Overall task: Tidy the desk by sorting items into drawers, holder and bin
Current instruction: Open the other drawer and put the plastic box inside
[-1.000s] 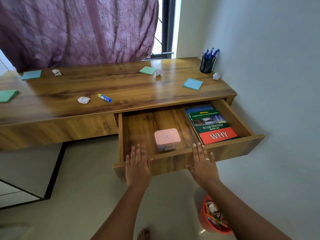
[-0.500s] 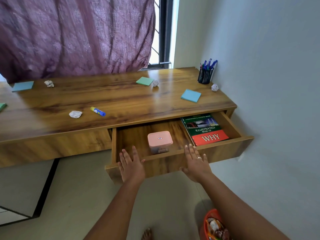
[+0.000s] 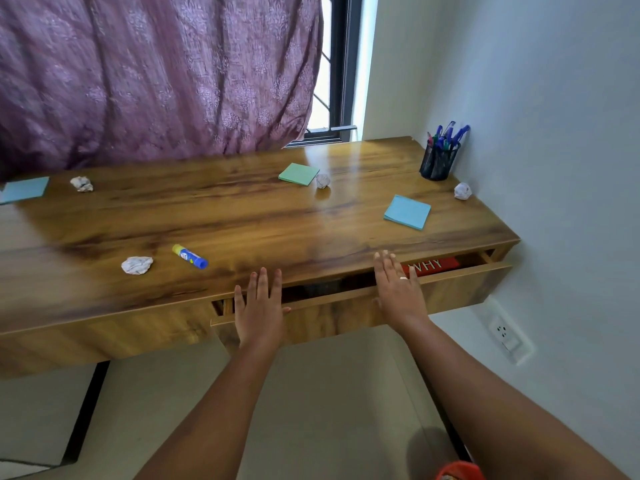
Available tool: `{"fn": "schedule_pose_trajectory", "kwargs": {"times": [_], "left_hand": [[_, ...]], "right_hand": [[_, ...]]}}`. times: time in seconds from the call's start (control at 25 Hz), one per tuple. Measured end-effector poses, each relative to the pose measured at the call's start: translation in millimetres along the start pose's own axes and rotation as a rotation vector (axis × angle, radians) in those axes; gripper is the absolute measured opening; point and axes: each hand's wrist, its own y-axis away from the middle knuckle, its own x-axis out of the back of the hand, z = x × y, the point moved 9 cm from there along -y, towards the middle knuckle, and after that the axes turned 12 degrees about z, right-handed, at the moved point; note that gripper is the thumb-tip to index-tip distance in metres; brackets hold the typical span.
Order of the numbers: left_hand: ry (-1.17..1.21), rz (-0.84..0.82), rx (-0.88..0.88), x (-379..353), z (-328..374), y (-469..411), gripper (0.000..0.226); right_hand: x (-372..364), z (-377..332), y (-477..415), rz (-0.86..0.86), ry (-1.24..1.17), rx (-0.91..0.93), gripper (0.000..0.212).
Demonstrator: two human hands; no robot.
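The desk's right drawer [image 3: 460,289] is almost pushed in, leaving a narrow gap. In that gap a red book [image 3: 434,265] marked WHY shows. My left hand [image 3: 259,306] and my right hand [image 3: 400,292] lie flat against the drawer front, fingers spread, holding nothing. On the wooden desk [image 3: 242,216] lie a blue glue stick [image 3: 189,256], crumpled paper balls [image 3: 137,265] [image 3: 81,183] [image 3: 322,180] [image 3: 462,191], a green sticky pad [image 3: 298,173] and blue sticky pads [image 3: 408,212] [image 3: 25,189]. A black mesh pen holder [image 3: 439,164] with pens stands at the back right.
A purple curtain [image 3: 156,74] hangs behind the desk, with a window [image 3: 339,64] beside it. The white wall [image 3: 554,133] runs along the right, with a socket [image 3: 507,336] low down. An orange bin's [image 3: 459,472] rim shows at the bottom edge on the floor.
Both hands have pushed the drawer in from wide open to nearly shut. The pink box and most of the book are now hidden. The view has tilted up.
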Motion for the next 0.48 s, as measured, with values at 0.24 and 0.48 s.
{"fn": "schedule_pose_trajectory", "kwargs": {"times": [0.24, 0.48], "left_hand": [[-0.016, 0.053, -0.079, -14, 8, -33, 0.062], [-0.145, 0.028, -0.179, -10, 19, -39, 0.064]], "right_hand": [[-7, -35, -46, 0.215, 0.026, 0.271, 0.054], [-4, -40, -49, 0.336, -0.019, 0.337, 0.051]]}}
